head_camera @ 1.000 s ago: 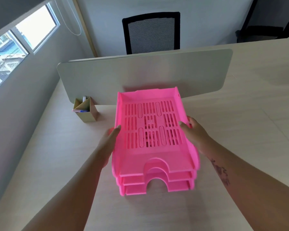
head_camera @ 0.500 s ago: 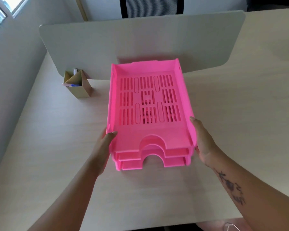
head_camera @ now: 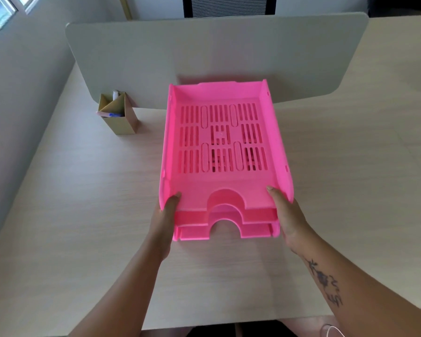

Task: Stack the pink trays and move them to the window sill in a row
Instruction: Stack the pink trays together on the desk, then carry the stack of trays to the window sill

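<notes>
Three pink slotted trays [head_camera: 225, 183] sit nested in one stack at the middle of the desk, their arched front cut-outs facing me. My left hand [head_camera: 164, 222] grips the stack's near left corner, thumb on the top tray's rim. My right hand [head_camera: 286, 215] grips the near right corner, thumb resting inside the top tray. The stack's underside is hidden, so I cannot tell if it touches the desk. A window [head_camera: 3, 13] shows at the top left; its sill is out of sight.
A grey divider panel [head_camera: 216, 57] stands upright just behind the trays. A cardboard pen holder [head_camera: 118, 115] with pens stands to the left of the stack. A grey wall [head_camera: 22, 81] runs along the desk's left edge. A black chair [head_camera: 229, 6] is beyond the panel.
Both hands slid from the stack's middle sides to its near corners, thumbs now over the top rim. The view tilted down, and the stack appears farther from the desk's near edge.
</notes>
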A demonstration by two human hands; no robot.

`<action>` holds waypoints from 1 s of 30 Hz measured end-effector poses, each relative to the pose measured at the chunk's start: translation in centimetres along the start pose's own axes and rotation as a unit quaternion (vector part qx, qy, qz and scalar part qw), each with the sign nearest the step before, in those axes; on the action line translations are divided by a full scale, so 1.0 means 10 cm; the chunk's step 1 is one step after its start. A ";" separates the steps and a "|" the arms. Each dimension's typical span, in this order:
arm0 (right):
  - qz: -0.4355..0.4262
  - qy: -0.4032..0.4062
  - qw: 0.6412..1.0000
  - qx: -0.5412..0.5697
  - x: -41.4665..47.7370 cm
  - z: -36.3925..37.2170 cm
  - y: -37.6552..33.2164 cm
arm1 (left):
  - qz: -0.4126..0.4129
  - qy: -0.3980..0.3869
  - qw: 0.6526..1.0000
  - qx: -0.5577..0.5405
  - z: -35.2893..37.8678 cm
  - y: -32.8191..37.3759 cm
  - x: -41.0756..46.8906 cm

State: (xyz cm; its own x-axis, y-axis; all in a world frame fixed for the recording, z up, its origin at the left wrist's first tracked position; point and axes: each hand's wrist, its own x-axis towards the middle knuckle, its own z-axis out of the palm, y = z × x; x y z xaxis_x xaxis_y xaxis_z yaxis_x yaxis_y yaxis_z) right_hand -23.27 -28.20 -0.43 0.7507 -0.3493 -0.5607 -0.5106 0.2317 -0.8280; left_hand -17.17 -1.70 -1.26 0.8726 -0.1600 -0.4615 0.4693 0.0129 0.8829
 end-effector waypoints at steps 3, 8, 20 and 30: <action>0.010 0.002 1.000 0.004 0.00 0.00 -0.03 | -0.015 0.017 1.000 -0.016 0.02 0.02 0.01; 0.010 -0.017 1.000 0.010 -0.05 0.01 -0.17 | -0.024 0.034 0.998 -0.042 0.06 0.14 -0.10; -0.084 -0.224 0.968 -0.076 -0.15 0.23 -0.79 | 0.029 0.241 0.956 -0.165 0.09 0.39 -1.01; -0.113 -0.450 0.875 -0.137 -1.41 1.26 -1.00 | 0.097 0.455 0.842 -0.272 -0.39 0.41 -2.93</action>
State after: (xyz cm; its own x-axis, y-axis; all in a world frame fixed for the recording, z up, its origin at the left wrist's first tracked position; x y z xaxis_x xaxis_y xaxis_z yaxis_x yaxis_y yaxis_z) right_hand -23.53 -14.17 15.69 0.8087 0.5272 -0.2608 -0.2953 -0.0196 -0.9552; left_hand -40.26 6.87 15.53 0.5654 0.7170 -0.4076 0.0827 0.4424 0.8930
